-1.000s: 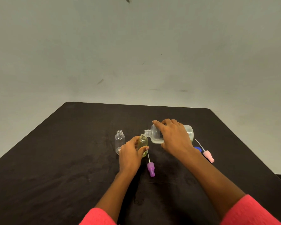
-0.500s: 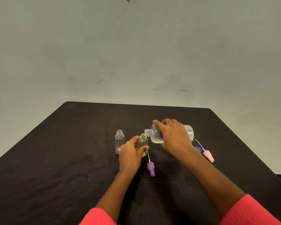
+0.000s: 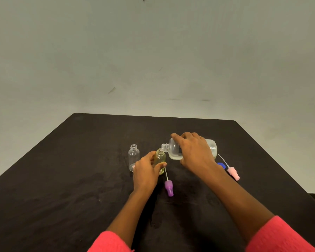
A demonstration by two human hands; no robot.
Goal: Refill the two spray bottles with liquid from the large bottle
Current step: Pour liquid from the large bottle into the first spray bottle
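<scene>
Partly filled spray bottle (image 3: 160, 159), large bottle (image 3: 173, 151) tipped

Head view, looking forward-down, near table (image 3: 80, 179).

I log the table (image 3: 76, 179) as matte black with faint mottled smudges, and the wall (image 3: 153, 51) as pale grey-green with a few dark flecks. The large bottle (image 3: 173, 151) is frosted clear with a dark patch on its side. I see one yellow-green spray bottle (image 3: 160, 159), one clear spray bottle (image 3: 134, 157), a purple spray head (image 3: 169, 188), a pink spray head (image 3: 233, 172), and a blue cap (image 3: 221, 165). The sleeves (image 3: 280, 235) are coral red.
</scene>
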